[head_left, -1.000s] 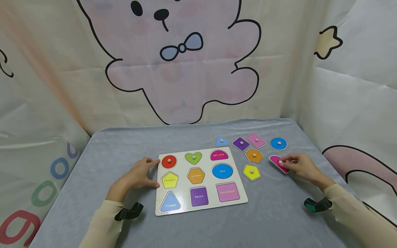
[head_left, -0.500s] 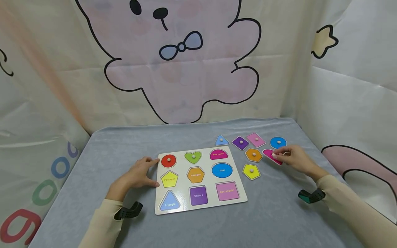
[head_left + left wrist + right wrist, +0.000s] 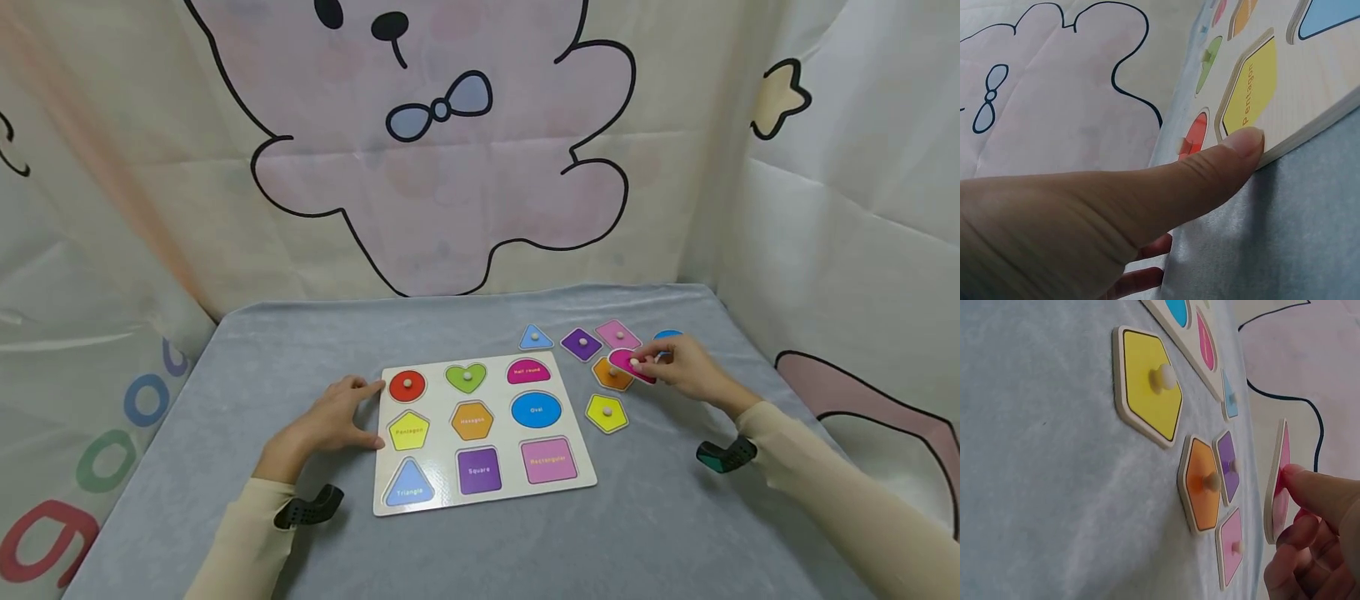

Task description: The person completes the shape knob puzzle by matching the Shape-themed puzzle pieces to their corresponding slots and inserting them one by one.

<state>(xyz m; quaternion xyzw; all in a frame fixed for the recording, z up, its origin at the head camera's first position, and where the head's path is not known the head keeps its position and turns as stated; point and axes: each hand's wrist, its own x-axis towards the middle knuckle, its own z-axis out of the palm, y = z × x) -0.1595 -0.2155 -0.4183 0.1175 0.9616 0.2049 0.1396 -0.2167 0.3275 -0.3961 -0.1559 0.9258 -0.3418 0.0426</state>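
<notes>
In the head view my right hand (image 3: 693,368) pinches the small knob of a magenta half-round puzzle piece (image 3: 624,358). The piece overlaps the orange hexagon piece (image 3: 609,377) in that view. Seen from the right wrist, the half-round piece (image 3: 1277,487) is raised off the cloth, tilted on edge. My left hand (image 3: 333,417) touches the left edge of the white puzzle board (image 3: 441,450), thumb and index finger spread along it. From the left wrist, the thumb (image 3: 1235,153) rests on the board's edge beside the yellow pentagon slot. A red circle (image 3: 407,385) and green heart (image 3: 466,377) sit in the board.
Knobbed loose pieces lie right of and behind the board: a blue triangle (image 3: 536,337), purple square (image 3: 581,343), pink rectangle (image 3: 617,334) and yellow pentagon (image 3: 606,413). My right hand partly hides the blue oval piece (image 3: 666,334). Grey cloth (image 3: 480,550) covers the table.
My right hand has carried the magenta half-round piece leftward, past the blue oval and over the orange hexagon. My left hand stays at the board's edge.
</notes>
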